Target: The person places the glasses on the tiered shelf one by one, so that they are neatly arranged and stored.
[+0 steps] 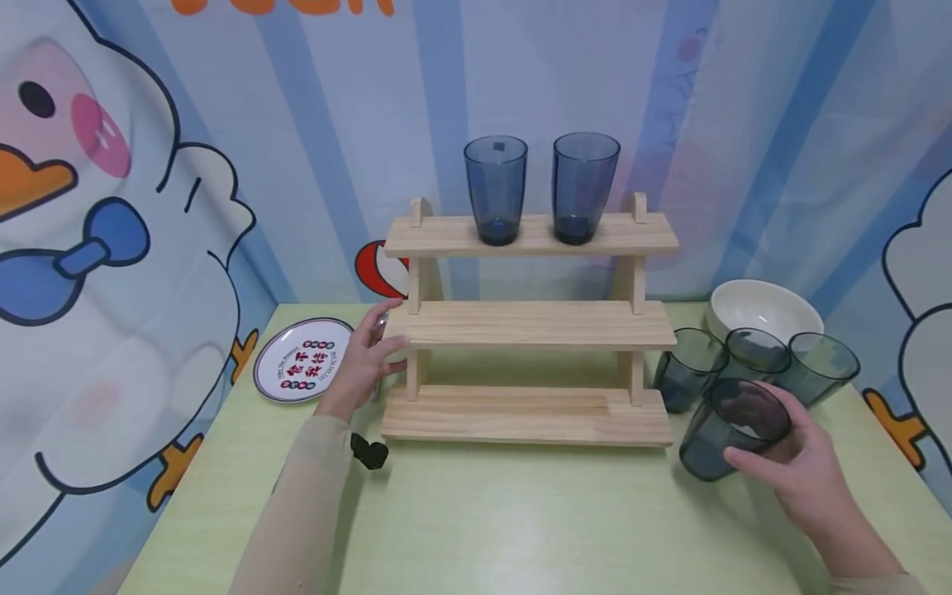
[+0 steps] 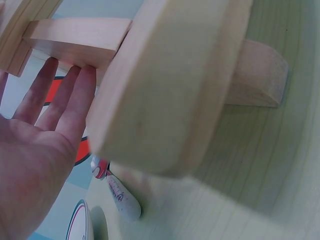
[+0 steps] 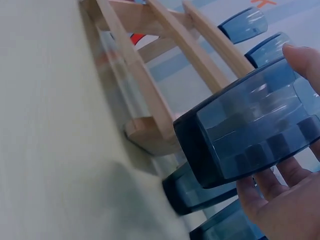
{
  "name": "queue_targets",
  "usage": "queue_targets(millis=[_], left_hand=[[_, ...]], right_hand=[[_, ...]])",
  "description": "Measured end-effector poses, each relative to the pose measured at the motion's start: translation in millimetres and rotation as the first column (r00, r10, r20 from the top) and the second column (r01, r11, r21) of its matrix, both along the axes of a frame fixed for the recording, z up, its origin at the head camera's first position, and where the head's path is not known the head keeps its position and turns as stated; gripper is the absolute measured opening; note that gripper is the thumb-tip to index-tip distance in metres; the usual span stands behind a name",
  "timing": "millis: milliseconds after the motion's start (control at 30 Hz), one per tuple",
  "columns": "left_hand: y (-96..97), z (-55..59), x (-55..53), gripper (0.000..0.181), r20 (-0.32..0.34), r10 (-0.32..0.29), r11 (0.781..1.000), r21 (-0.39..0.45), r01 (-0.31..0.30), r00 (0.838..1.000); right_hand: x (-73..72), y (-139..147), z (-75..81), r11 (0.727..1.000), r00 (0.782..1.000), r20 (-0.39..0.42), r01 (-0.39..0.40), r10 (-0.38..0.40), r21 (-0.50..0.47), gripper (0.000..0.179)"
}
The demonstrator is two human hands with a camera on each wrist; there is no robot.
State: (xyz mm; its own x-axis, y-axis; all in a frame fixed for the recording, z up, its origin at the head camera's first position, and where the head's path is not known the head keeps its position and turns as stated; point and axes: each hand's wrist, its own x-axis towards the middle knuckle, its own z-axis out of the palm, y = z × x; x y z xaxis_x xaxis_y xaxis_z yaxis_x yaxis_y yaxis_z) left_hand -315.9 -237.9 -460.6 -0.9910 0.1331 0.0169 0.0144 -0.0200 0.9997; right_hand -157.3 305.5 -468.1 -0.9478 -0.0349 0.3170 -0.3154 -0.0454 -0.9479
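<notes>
Tilted tumbler (image 1: 720,430) — translucent; smoky blue, perhaps

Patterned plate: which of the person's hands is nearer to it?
Left. The left hand is just right of the patterned plate, at the wooden rack's near end; the right hand holds a glass past the rack's opposite end.

A pale blue cloth backdrop (image 1: 357,99) with darker stripes hangs behind a light green table (image 1: 521,529). A large white cartoon bird (image 1: 111,364) fills its left side, below orange lettering (image 1: 312,7); soft shadows mark the tabletop.
</notes>
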Motion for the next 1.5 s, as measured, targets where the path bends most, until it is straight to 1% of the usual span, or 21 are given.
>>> queue_targets(millis=[167, 300, 433, 533, 667, 767, 967, 1133, 1267, 1433, 1500], left_hand=[[0.5, -0.1, -0.1, 0.068, 0.004, 0.007, 1.000, -0.008, -0.007, 1.000], [0.7, -0.4, -0.1, 0.069, 0.005, 0.010, 1.000, -0.010, -0.010, 1.000], [1.3, 0.2, 0.4, 0.068, 0.004, 0.011, 1.000, -0.008, -0.011, 1.000], [1.5, 0.3, 0.5, 0.068, 0.000, 0.009, 1.000, -0.007, -0.009, 1.000], [1.4, -0.7, 0.2, 0.068, -0.006, 0.000, 1.000, -0.008, 0.000, 1.000], [1.3, -0.8, 0.6, 0.068, -0.008, -0.006, 1.000, -0.005, 0.006, 1.000], [-0.2, -1.6, -0.5, 0.069, -0.013, -0.013, 1.000, -0.003, 0.013, 1.000], [0.2, -1.8, -1.3, 0.066, -0.012, -0.010, 1.000, -0.002, 0.010, 1.000], [0.8, -1.3, -0.9, 0.065, -0.010, -0.004, 1.000, -0.004, 0.004, 1.000], [1.0, -1.6, -1.3, 0.068, -0.013, 0.004, 1.000, -0.015, -0.004, 1.000], [0.7, -1.9, -1.2, 0.068, -0.015, 0.002, 1.000, -0.013, -0.003, 1.000]], right_hand=[[0.3, -6, 13.3, 1.000, 1.000, -0.022, -0.006, 0.006, -0.007, 0.083], [-2.2, -12, 24.2, 1.000, 0.999, -0.053, -0.008, 0.006, -0.023, 0.082], [-6.2, -19, 34.0, 0.998, 0.998, -0.069, -0.009, 0.005, -0.064, 0.081], [-9.4, -26, 38.5, 0.996, 0.996, -0.090, -0.016, 0.007, -0.093, 0.081], [-14.6, -36, 41.3, 0.991, 0.991, -0.126, -0.061, 0.045, -0.123, 0.080], [-19.3, -44, 44.0, 0.986, 0.989, -0.132, -0.087, 0.068, -0.145, 0.079], [-30.7, -64, 52.1, 0.982, 0.989, -0.123, -0.099, 0.079, -0.160, 0.077], [-41.4, -79, 58.4, 0.981, 0.984, -0.140, -0.132, 0.112, -0.143, 0.075], [-51.1, -91, 64.1, 0.983, 0.983, -0.139, -0.139, 0.123, -0.116, 0.075], [-63.9, -108, 68.6, 0.992, 0.986, -0.128, -0.117, 0.109, -0.057, 0.074], [-68.7, -115, 70.8, 0.994, 0.989, -0.111, -0.104, 0.101, -0.024, 0.073]])
